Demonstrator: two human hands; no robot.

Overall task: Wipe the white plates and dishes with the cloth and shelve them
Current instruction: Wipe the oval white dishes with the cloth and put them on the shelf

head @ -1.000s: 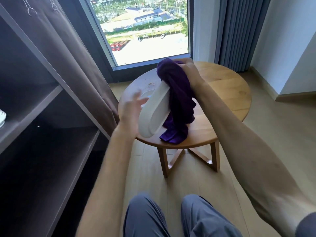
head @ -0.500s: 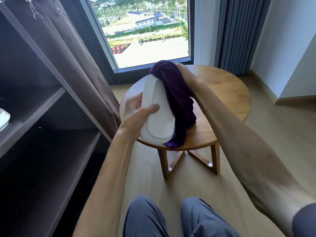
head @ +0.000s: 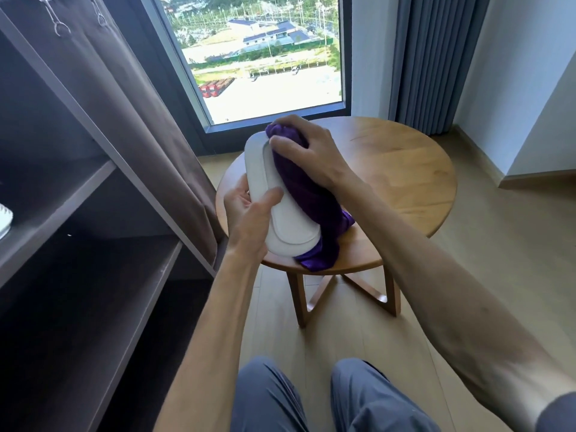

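A long white oval dish [head: 282,213] is held tilted on edge above the round wooden table [head: 405,176], its underside facing me. My left hand [head: 249,213] grips its left rim, thumb across the base. My right hand [head: 304,148] grips a purple cloth [head: 314,207] bunched against the dish's upper right side; the cloth hangs down behind the dish to the table. A white dish [head: 4,221] sits on the left shelf, mostly cut off by the frame edge.
A dark shelving unit [head: 93,194] with open shelves stands at the left, a brown curtain [head: 131,98] beside it. A window and grey curtain [head: 427,63] are behind the table. My knees [head: 311,397] are at the bottom.
My left hand has taken hold of the dish's rim and the dish turned its underside toward me. My right hand with the cloth moved up over the dish's top end.
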